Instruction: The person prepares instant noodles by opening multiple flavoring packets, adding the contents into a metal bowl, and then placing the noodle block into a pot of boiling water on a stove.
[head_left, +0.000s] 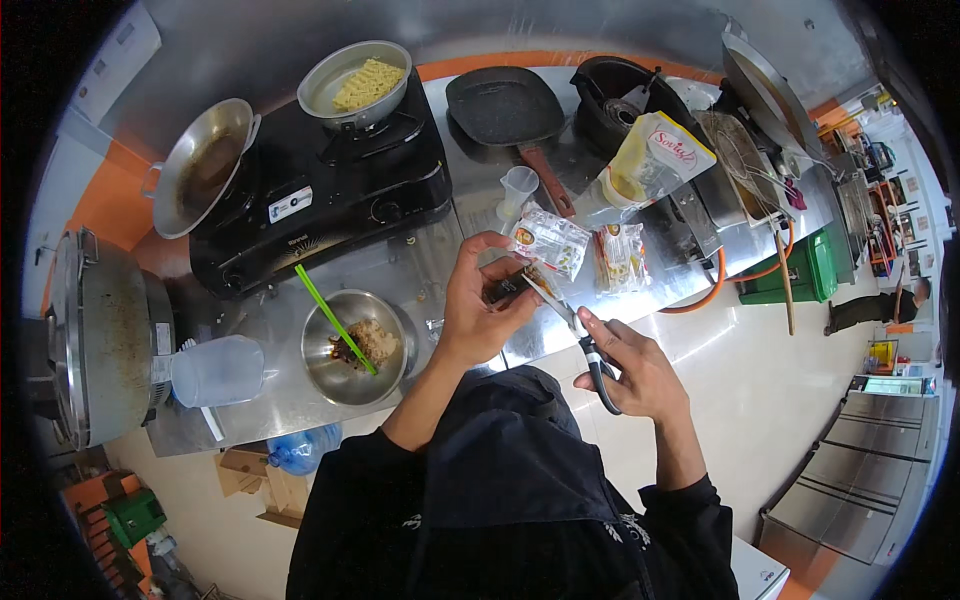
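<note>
In my left hand (484, 304) is a small dark seasoning sachet (508, 287), pinched between thumb and fingers. My right hand (637, 367) grips scissors (598, 367) with dark handles, their blades reaching to the sachet's edge. Whether the blades have cut it, I cannot tell. Just beyond the sachet lie a printed plastic noodle packet (555, 241) and a second packet (621, 259). To the left, a steel mixing bowl (319, 371) holds brown and dark seasonings, with a bright green stick (322, 304) leaning in it.
A black gas stove (330, 225) carries a pan (319, 94) with a noodle block and a wok (169, 202). A square grill pan (504, 105), a clear measuring cup (519, 185) and an oil pouch (660, 150) stand behind. A plastic container (225, 371) sits left; a person (874, 309) is far right.
</note>
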